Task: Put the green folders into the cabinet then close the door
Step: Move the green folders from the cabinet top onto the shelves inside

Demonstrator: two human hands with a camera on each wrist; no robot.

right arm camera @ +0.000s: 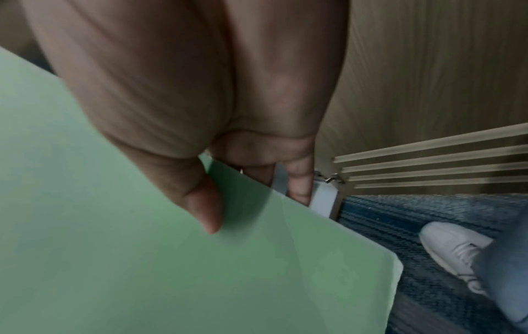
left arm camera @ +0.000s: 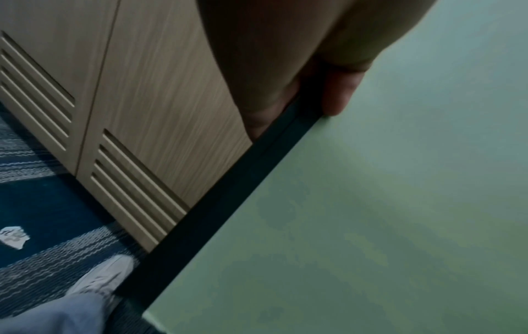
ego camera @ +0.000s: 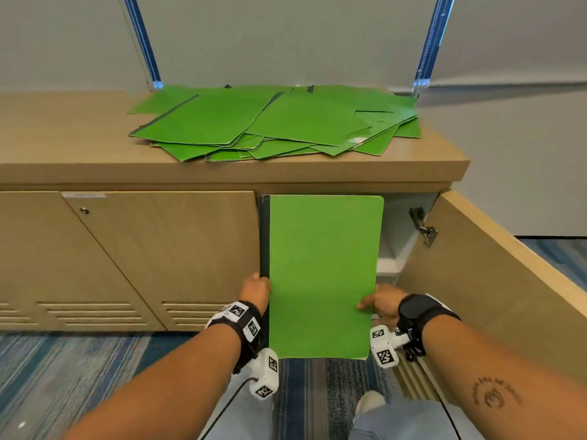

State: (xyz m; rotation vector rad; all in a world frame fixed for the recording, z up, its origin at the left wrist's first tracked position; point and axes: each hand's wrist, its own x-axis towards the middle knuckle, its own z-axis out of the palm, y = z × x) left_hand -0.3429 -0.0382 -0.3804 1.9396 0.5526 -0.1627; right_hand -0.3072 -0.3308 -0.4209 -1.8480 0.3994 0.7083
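Observation:
I hold one green folder flat in front of the open cabinet compartment, its far end at the opening. My left hand grips its dark spine edge, thumb on the green cover. My right hand pinches the opposite edge, thumb on top of the folder, fingers underneath. A loose pile of several green folders lies on the cabinet top. The cabinet door stands swung open on the right.
Closed wooden doors with vent slots fill the cabinet front to the left. A metal hinge shows inside the opening. Blue striped carpet covers the floor, with my white shoe and a paper scrap on it.

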